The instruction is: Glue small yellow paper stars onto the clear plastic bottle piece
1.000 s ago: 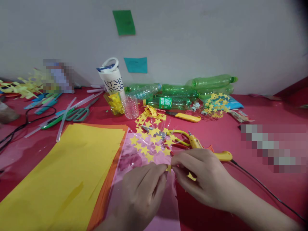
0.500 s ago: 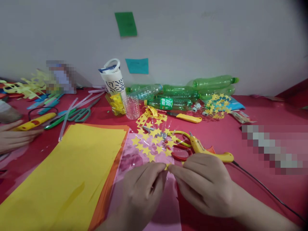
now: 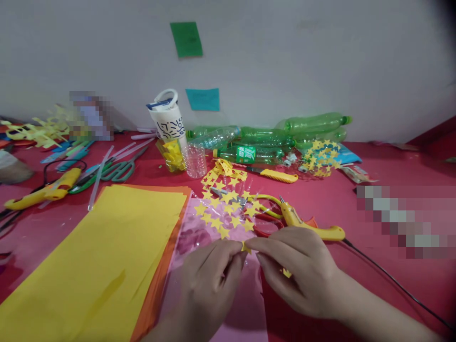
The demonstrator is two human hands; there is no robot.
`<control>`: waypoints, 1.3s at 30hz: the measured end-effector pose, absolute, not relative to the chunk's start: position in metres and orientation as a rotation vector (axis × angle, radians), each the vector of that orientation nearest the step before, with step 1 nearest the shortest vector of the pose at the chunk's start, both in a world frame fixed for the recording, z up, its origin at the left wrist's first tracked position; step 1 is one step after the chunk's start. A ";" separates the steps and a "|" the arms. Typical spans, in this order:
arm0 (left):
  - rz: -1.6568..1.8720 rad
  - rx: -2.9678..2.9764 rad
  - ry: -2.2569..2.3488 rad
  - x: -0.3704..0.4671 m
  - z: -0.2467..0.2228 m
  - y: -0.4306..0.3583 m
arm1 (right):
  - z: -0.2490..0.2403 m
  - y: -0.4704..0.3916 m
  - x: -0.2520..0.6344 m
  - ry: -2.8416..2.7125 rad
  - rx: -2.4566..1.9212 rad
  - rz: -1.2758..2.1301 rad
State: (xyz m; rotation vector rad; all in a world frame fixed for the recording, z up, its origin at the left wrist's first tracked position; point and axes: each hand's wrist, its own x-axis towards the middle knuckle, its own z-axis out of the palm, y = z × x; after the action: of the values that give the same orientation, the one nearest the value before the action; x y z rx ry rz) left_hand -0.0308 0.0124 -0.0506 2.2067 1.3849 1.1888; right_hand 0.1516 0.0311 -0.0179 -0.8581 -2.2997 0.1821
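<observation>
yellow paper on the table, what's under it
Orange sheets show past the right and far edges of the yellow paper; whatever lies beneath its middle is covered.

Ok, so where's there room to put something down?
There's bare red tabletop between the right glue gun and the wrapper farther back. Another bare patch lies between the black cord and the blurred object. It's crowded beyond the hands, with yellow stars and green bottles, and on the left, around the other glue gun.
</observation>
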 end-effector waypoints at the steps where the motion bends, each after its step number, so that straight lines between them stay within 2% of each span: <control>1: 1.181 2.206 1.384 -0.031 -0.051 0.013 | -0.018 0.031 0.151 -2.283 -0.877 0.200; 11: 1.119 2.273 1.346 -0.032 -0.051 0.011 | -0.014 0.034 0.142 -2.043 -1.233 0.827; 24: 1.188 2.215 1.352 -0.030 -0.048 0.011 | -0.015 0.032 0.139 -1.975 -1.258 0.916; 27: 1.209 2.195 1.335 -0.029 -0.048 0.012 | -0.014 0.031 0.141 -2.010 -1.249 0.810; 33: 1.209 2.186 1.377 -0.030 -0.052 0.013 | -0.017 0.026 0.146 -2.217 -0.951 0.263; 39: 1.243 2.170 1.356 -0.034 -0.054 0.011 | -0.018 0.029 0.148 -2.243 -0.931 0.185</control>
State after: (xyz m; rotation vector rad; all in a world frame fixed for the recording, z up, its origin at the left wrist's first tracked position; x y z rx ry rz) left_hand -0.0339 0.0114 -0.0538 2.1700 1.3559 1.2429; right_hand 0.1479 0.0287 -0.0182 -0.9306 -2.2427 0.1846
